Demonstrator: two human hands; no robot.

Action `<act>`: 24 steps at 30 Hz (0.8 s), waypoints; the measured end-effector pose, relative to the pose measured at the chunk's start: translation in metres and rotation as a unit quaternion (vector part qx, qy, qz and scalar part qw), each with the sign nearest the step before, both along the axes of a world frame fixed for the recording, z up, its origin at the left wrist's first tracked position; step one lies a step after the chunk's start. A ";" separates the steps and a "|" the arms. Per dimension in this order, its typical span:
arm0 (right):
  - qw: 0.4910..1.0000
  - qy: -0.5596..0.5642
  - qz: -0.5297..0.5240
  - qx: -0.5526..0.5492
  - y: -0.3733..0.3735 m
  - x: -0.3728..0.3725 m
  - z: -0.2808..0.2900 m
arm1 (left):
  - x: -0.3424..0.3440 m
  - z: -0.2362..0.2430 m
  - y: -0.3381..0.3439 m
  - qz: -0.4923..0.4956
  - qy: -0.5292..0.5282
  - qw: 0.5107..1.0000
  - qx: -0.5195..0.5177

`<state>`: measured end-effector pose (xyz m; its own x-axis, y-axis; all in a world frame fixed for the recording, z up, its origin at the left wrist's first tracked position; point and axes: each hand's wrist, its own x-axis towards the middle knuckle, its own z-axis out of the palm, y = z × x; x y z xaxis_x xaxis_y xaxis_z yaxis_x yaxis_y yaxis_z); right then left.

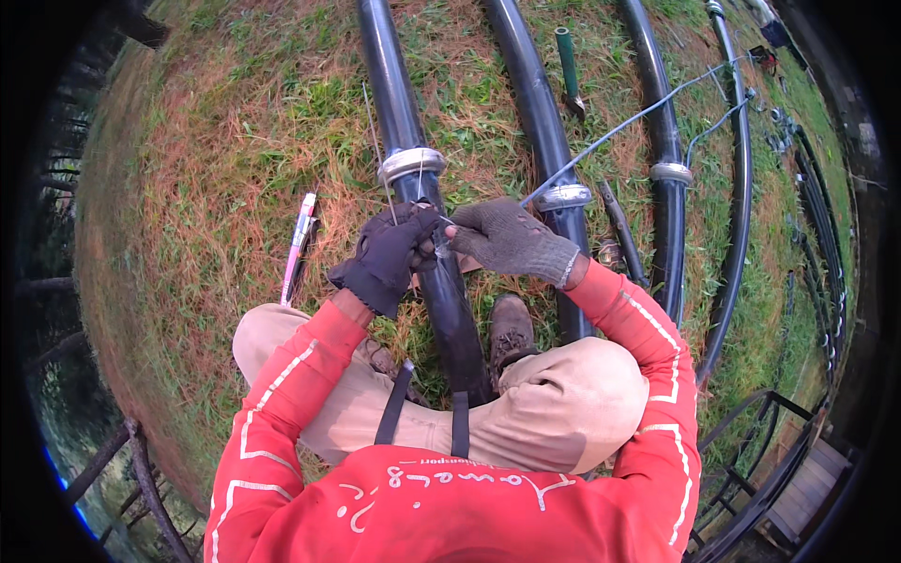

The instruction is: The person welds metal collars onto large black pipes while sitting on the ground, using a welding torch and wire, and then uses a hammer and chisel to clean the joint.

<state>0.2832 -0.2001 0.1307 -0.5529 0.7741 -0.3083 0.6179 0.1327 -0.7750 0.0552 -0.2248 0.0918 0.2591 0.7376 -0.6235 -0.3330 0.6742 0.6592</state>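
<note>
I sit astride a black pipe (450, 310) with a silvery metal collar (413, 164) around it. Just below that collar, my left hand (380, 263), in a dark glove, is closed with its fingers curled over the pipe. A thin wire (377, 145) runs up out of its grip, past the collar's left side. My right hand (511, 239), in a worn grey knit glove, meets it from the right, thumb and fingertips pinched on a short, thin wire end. The fingers hide how the wire passes between the hands.
More black pipes lie to the right, two with metal collars (563, 196). A blue-grey cable (619, 131) crosses them. A green tube (567, 66) lies between pipes on the grass. A pink and white tool (300, 244) lies left of my knee. A metal frame (760, 450) stands lower right.
</note>
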 end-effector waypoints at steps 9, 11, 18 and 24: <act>0.930 0.232 -0.170 -0.230 -0.032 0.003 -0.017 | 0.008 0.005 -0.007 -0.071 0.023 0.997 0.032; 0.913 0.264 -0.181 -0.251 -0.037 0.006 -0.015 | 0.010 0.002 -0.009 -0.080 0.013 0.995 0.054; 0.949 0.195 -0.069 -0.239 -0.038 0.017 -0.011 | 0.011 0.013 -0.019 -0.070 0.079 0.993 0.053; 0.986 0.132 0.051 -0.093 -0.046 0.041 -0.021 | -0.009 0.044 0.020 0.034 -0.048 0.998 0.009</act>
